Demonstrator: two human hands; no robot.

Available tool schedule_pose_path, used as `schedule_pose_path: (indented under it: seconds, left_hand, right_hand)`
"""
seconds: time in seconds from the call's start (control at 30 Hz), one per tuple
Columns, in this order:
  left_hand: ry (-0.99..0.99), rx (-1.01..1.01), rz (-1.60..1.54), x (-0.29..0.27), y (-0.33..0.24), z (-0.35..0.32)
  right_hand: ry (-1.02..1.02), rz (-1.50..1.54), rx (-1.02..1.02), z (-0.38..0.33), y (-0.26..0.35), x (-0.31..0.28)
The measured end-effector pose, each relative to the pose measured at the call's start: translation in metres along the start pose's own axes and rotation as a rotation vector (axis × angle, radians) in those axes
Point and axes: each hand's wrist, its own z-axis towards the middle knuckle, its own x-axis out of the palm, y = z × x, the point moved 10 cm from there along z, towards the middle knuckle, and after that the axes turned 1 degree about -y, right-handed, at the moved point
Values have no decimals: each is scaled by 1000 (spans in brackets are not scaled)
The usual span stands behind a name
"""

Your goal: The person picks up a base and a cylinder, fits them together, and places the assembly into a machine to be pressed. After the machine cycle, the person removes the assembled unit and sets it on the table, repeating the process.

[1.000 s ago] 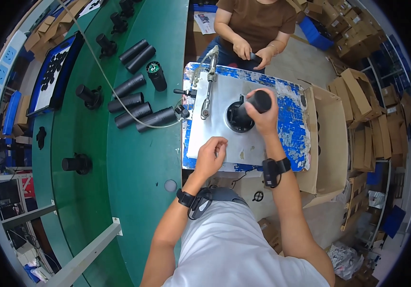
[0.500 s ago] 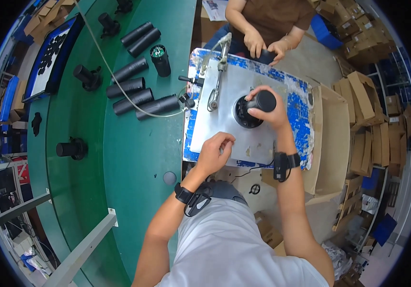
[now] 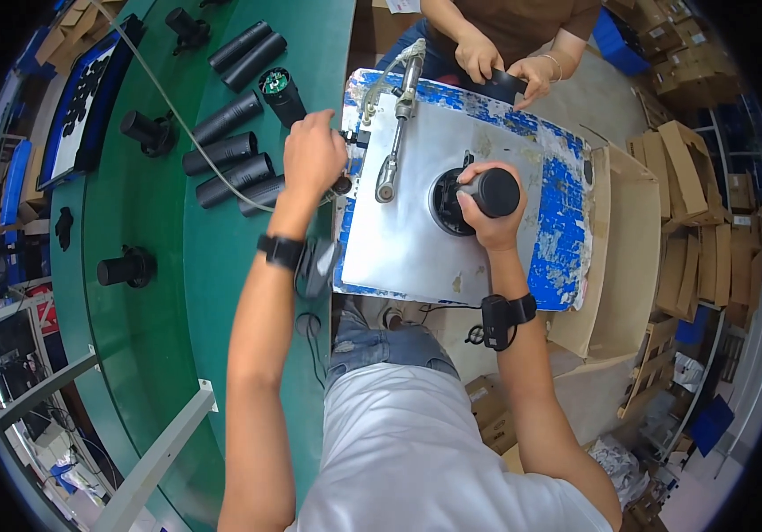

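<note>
My right hand [image 3: 493, 222] is wrapped round a black cylinder with a wide round base [image 3: 495, 192]. The base rests on a bare metal plate [image 3: 416, 257], and the cylinder's flat end faces up. My left hand [image 3: 315, 160] reaches over the plate's left edge with its fingers curled at a small black lever [image 3: 354, 138]; the hand covers the lever's outer end. Just left of that hand, an open black tube with a green circuit board inside [image 3: 282, 97] stands upright. A metal pneumatic cylinder arm [image 3: 400, 120] lies across the plate between my hands.
Several black tubes [image 3: 226, 118] lie on the green bench [image 3: 230, 310], and a thin hose [image 3: 168, 102] crosses them. More black cylinders with bases [image 3: 127, 267] sit farther left. Across the plate, a co-worker's hands [image 3: 505, 71] hold a dark part. An open cardboard box [image 3: 616, 239] stands at right.
My left hand has moved from the plate's near left corner, up and left to the black lever. My right hand keeps its hold on the cylinder. The co-worker's dark part has turned.
</note>
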Motion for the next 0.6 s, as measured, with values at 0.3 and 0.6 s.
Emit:
schedule_pose_path:
  seconds: [0.3,0.6]
  left_hand:
    - [495,-140,270,62,31,2]
    - [185,-61,-107,9,33,-21]
  right_hand:
    - [-26,-23,-10,0,4,-5]
    - [-187,251,9,17,35,-23]
